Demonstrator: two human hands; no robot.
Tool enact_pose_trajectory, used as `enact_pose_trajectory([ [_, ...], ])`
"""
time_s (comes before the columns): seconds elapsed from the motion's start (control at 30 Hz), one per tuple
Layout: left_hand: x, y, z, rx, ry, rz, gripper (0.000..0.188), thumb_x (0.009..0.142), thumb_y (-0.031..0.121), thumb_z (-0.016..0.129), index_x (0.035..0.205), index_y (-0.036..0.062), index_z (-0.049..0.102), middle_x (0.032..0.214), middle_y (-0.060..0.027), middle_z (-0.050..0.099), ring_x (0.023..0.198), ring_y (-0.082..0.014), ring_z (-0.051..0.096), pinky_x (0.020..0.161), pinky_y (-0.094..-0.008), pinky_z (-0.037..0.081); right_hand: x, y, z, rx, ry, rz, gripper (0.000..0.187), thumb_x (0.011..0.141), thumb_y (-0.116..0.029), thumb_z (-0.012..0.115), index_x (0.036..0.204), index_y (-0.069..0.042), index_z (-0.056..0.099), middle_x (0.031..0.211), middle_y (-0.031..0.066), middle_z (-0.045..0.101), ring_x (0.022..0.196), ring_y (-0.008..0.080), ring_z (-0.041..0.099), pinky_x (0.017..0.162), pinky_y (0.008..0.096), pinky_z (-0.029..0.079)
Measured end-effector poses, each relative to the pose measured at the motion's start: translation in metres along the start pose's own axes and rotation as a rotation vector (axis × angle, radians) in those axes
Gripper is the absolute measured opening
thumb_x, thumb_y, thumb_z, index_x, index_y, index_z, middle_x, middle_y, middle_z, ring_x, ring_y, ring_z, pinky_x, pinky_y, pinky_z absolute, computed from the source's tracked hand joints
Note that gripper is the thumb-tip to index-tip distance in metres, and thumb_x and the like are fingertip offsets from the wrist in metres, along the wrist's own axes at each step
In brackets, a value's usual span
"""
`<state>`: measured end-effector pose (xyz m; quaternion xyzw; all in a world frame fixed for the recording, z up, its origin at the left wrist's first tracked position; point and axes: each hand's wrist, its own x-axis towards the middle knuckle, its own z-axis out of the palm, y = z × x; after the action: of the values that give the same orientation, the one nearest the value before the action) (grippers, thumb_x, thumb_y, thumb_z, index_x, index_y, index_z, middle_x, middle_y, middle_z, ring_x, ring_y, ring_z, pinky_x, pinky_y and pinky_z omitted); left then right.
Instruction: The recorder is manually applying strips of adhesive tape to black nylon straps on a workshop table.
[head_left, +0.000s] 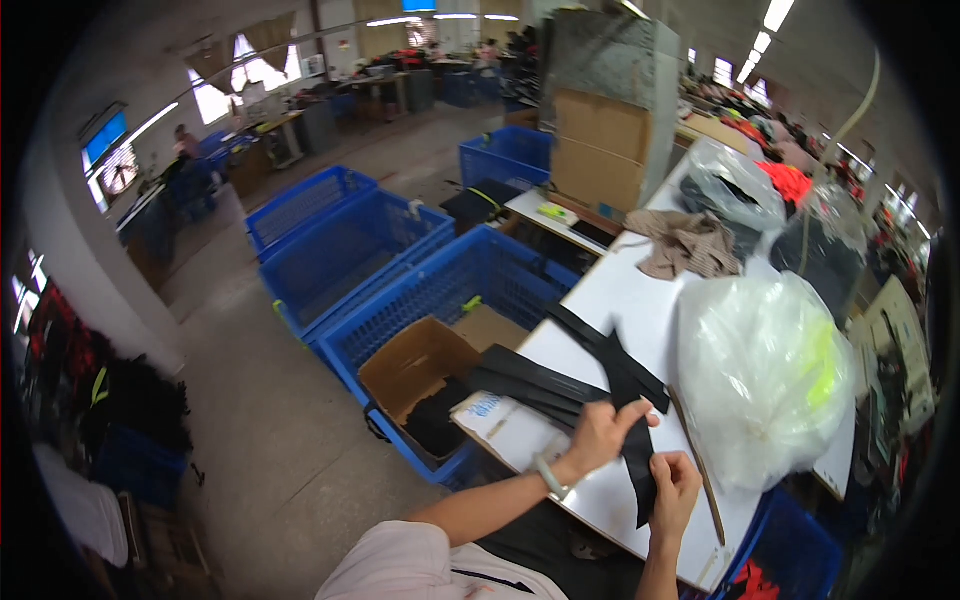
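Over the white table (655, 300), both of my hands grip a black fabric strip (640, 480). My left hand (597, 440) pinches its upper part, with the thumb pointing right. Lower down and to the right, my right hand (675, 490) has fingers curled on the strip's edge. The strip's lower end hangs free between my hands. Just beyond them lie more black strips (622, 368), crossing one another on the tabletop. A stack of long black strips (530, 383) sticks out over the table's left edge.
A large clear plastic bag (765, 380) fills the table's right side, with a thin brown stick (697, 465) beside it. Brown cloth (690, 243) lies farther back. Left of the table stands a blue crate (345, 375) holding an open cardboard box (415, 365); more blue crates (350, 255) stand behind.
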<state>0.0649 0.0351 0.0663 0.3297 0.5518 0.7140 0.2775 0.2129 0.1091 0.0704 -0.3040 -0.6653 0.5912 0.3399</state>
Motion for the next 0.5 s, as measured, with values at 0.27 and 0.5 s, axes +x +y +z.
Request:
enact_pose_trajectory([
  [0.27,0.000,0.008,0.021,0.223,0.266,0.149,0.019,0.094,0.019,0.058,0.098,0.0029,0.067,0.077,-0.0073,0.070,0.076,-0.0236,0.069,0.074,-0.0330,0.055,-0.015,0.016,0.035,-0.312,0.163,-0.312,0.020,0.084,-0.006,0.073,0.078,0.003,0.056,0.063,0.0025,0.052,0.055,0.0089,0.043,0.051,0.0253,0.036],
  [0.5,0.006,0.020,0.015,-0.754,-0.044,-0.136,0.031,0.099,0.029,0.054,0.099,-0.0016,0.060,0.074,-0.0061,0.063,0.061,-0.0134,0.062,0.063,-0.0272,0.054,-0.002,0.010,0.010,0.190,-0.086,-0.035,0.015,0.086,-0.005,0.069,0.076,0.003,0.060,0.061,-0.0049,0.052,0.055,0.0021,0.039,0.050,0.0196,0.029],
])
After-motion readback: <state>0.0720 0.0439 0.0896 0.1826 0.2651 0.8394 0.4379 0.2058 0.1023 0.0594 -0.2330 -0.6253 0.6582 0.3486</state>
